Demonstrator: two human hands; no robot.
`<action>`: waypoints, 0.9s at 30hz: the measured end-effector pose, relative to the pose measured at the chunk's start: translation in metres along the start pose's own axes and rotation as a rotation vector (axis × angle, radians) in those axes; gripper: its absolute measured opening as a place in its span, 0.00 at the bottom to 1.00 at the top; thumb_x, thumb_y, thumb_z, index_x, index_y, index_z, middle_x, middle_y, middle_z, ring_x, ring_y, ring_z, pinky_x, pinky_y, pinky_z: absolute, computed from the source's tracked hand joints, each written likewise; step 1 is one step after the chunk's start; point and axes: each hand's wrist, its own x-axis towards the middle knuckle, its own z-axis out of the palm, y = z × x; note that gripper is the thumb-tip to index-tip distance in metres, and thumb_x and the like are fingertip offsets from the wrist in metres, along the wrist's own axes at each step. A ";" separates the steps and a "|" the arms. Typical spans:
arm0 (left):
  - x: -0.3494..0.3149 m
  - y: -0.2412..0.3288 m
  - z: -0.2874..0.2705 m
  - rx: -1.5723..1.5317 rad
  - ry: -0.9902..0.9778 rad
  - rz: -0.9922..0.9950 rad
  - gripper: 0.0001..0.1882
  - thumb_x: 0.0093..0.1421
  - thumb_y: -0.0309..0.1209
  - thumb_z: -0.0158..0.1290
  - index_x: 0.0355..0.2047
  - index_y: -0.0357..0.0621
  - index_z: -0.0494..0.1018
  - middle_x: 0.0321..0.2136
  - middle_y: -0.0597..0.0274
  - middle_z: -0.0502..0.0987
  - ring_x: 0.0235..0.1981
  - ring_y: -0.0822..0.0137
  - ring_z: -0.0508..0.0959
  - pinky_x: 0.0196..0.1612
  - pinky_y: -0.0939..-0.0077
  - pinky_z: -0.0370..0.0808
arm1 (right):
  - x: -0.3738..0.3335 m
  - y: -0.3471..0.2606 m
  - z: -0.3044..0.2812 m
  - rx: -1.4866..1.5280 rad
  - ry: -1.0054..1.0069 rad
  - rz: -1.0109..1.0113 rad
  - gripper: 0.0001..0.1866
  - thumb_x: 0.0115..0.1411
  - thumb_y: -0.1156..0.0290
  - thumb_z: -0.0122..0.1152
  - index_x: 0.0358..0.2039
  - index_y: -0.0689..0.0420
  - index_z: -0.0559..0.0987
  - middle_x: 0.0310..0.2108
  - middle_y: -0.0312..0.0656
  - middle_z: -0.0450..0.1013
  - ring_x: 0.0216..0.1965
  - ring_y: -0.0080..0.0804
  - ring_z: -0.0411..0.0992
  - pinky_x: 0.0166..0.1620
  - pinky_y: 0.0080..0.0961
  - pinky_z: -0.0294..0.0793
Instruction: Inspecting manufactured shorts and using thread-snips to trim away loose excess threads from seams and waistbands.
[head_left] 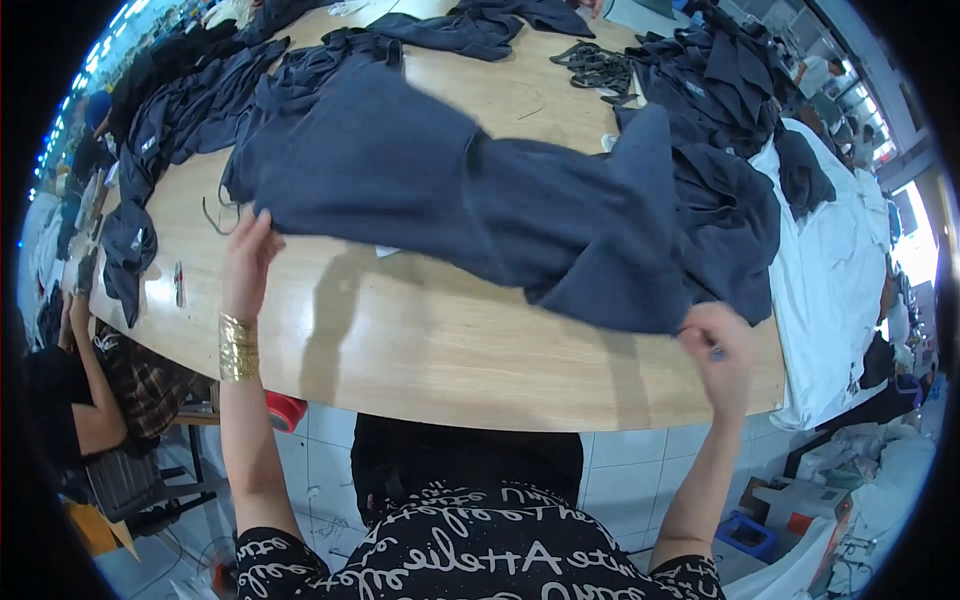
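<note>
A dark navy garment (400, 170) is stretched out between my hands above the light wooden table (450, 350). My left hand (250, 248) pinches its lower left corner, with a gold band around that wrist. At the garment's lower right corner, my right hand (714, 340) grips the edge, slightly blurred. A seam runs across the middle of the cloth, and its right part looks folded and raised. What kind of garment it is, I cannot tell.
Dark garments (190, 110) lie along the left side, with another pile (710, 90) at the right. Black straps (592, 68) sit at the far side. White cloth (825, 280) drapes over the right edge. Small snips (179, 284) lie at left. A person (95, 400) sits at the left.
</note>
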 end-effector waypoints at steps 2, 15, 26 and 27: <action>-0.027 -0.029 -0.006 0.285 0.094 -0.092 0.08 0.63 0.30 0.48 0.40 0.42 0.69 0.32 0.68 0.73 0.34 0.76 0.75 0.38 0.79 0.74 | -0.026 0.024 0.026 -0.098 -0.213 0.119 0.10 0.45 0.84 0.60 0.30 0.60 0.76 0.26 0.42 0.72 0.25 0.32 0.71 0.28 0.24 0.67; -0.093 -0.011 0.072 0.659 0.127 0.332 0.07 0.59 0.26 0.52 0.38 0.43 0.75 0.31 0.67 0.77 0.29 0.78 0.76 0.31 0.84 0.71 | 0.012 -0.038 0.079 0.067 -0.066 0.119 0.09 0.52 0.82 0.59 0.35 0.61 0.77 0.28 0.42 0.74 0.28 0.29 0.72 0.32 0.20 0.70; -0.074 -0.020 0.127 0.684 0.089 0.312 0.11 0.54 0.24 0.55 0.39 0.40 0.73 0.33 0.59 0.72 0.21 0.70 0.70 0.28 0.80 0.70 | 0.065 -0.067 0.221 0.103 -0.126 -0.194 0.11 0.48 0.83 0.58 0.34 0.61 0.74 0.34 0.42 0.72 0.30 0.43 0.74 0.32 0.31 0.76; -0.070 -0.022 0.124 0.683 0.098 0.315 0.11 0.54 0.24 0.55 0.39 0.40 0.73 0.33 0.59 0.72 0.21 0.70 0.70 0.28 0.80 0.70 | 0.066 -0.065 0.228 0.075 -0.122 -0.209 0.11 0.48 0.81 0.59 0.33 0.60 0.73 0.35 0.42 0.70 0.30 0.45 0.74 0.30 0.34 0.76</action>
